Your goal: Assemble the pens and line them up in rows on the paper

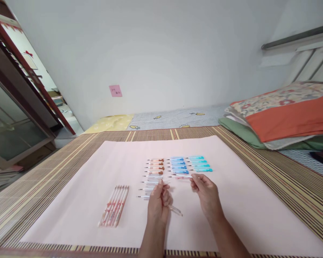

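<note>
My right hand pinches a slim white pen by its right end, its dark tip pointing left. My left hand is closed, with the fingers curled around a thin, clear stick-like pen piece that pokes out at lower right. Behind my left thumb lies a column of slim whitish pens, partly covered. Beyond them are short rows of brown pens, blue pens and teal pens, all with tips to the left. A pinkish piece shows just under the white pen.
Several white-and-pink pens lie side by side at left. Everything rests on a pale pink sheet over a striped mat. Folded bedding is piled at right, against a white wall with a pink note.
</note>
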A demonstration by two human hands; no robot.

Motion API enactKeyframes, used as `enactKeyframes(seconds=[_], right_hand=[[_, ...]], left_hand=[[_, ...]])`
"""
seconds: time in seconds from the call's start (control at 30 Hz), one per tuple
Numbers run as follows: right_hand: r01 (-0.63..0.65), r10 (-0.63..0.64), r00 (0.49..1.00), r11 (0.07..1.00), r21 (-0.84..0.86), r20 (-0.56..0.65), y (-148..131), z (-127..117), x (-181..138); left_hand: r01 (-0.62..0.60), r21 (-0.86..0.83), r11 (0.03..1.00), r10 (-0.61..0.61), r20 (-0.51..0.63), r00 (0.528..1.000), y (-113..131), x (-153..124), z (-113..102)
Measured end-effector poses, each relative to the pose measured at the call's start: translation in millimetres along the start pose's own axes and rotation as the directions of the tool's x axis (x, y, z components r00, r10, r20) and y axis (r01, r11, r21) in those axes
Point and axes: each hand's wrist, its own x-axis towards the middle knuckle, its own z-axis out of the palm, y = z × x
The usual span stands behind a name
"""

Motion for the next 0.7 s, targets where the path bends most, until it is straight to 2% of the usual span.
enactKeyframes(seconds=[0.07,0.13,0.3,0.37,0.5,0.7], right_hand=[[-0.005,0.007,0.998,0.999,-0.043,0.058,8,6,-4],[0.006,0.015,0.985,0.993,-0.119,0.173,13,12,-10],[0.052,0.09,0.874,0.96,-0.276,0.478,8,12,-17],[0.095,0.085,0.858,0.943,-0.318,0.507,-1,6,-16],[0.187,0.001,0.872,0.924,-0.334,0.49,-19,0,-15],[0.327,-0.03,0.816,0.848,-0.417,0.577,-23,2,-19]], left_hand=[[0.004,0.051,0.999,-0.004,-0.004,1.0,-2,0,0],[0.0,0.108,0.994,-0.001,0.01,1.0,-4,-1,1],[-0.069,0.185,0.98,0.062,0.04,0.997,-7,-1,1],[-0.079,0.204,0.976,0.077,0.017,0.997,-8,-1,2],[-0.041,0.245,0.969,0.048,-0.019,0.999,-12,-3,5],[0.008,0.299,0.954,-0.011,0.007,1.0,-19,-7,10]])
